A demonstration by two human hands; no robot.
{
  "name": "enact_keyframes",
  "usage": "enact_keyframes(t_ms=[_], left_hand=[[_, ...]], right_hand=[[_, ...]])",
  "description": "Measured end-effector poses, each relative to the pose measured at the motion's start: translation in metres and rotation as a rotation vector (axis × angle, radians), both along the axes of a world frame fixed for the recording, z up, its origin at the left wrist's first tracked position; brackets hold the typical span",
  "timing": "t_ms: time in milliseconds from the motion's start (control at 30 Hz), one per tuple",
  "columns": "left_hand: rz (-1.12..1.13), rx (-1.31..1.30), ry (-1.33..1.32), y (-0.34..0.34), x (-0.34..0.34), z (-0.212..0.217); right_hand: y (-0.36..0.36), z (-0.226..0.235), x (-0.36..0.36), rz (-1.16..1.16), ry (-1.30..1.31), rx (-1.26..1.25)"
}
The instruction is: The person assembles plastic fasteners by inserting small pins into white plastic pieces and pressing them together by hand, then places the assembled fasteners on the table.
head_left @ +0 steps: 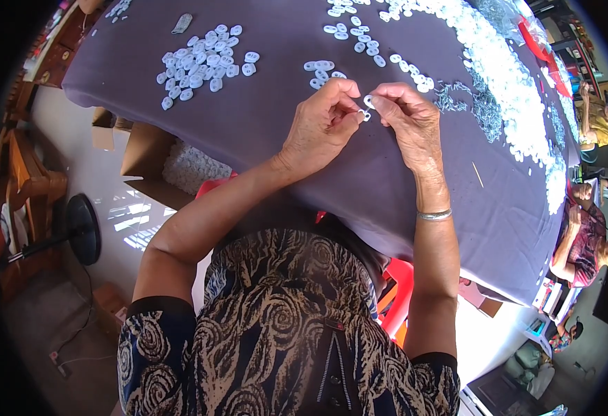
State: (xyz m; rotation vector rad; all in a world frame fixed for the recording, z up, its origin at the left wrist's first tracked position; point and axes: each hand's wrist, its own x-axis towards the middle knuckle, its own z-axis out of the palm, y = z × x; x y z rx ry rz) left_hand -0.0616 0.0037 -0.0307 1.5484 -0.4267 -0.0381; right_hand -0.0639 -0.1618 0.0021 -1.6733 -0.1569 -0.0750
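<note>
Bracelet: silver-coloured band (pixel 434 215), on the right wrist, over the near edge of the surface.
Surface: table under a dark purple-grey cloth (pixel 359 182), its near edge running just in front of the person.
Left hand: (pixel 323 130) above the surface, in from the near edge; thumb and finger closed in a pinch at the lower end of the held piece.
Right hand: (pixel 411 119) opposite, thumb and fingers pinching the upper end.
Reason for hold: probably the piece's smallness, which leaves room only for fingertips; two hands likely steady it.
Held piece: white piece (pixel 369 102) between both sets of fingertips; smooth, rounded, a hole visible; a glint beside it may be metal. Whether one piece or two, cannot tell.
Stick: thin, pale (pixel 478 175), lying loose toward the right edge.
Nearest cluster: white two-holed ovals (pixel 322 66), just beyond the left hand, presumably for short reach.
Metal bits: small grey slivers (pixel 485 107), right of the right hand, bordering the large heap.
Left pile: similar white ovals (pixel 200 64), toward the left edge, seemingly grouped apart.
Large heap: white pieces (pixel 515 90), sunlit, along the right edge to the far side.
</note>
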Motion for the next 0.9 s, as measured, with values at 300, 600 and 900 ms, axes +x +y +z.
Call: enact_keyframes(t_ms=[300, 600, 900], left_hand=[[-0.019, -0.061, 0.025, 0.0, -0.001, 0.0], [0.01, -0.126, -0.018, -0.002, 0.002, -0.001], [-0.1, -0.124, 0.216, 0.01, 0.007, 0.016]], right_hand=[[0.0, -0.003, 0.0, 0.06, -0.022, -0.09], [0.0, -0.002, 0.0, 0.106, -0.035, -0.083], [0.001, -0.001, -0.005, 0.109, -0.142, -0.319]])
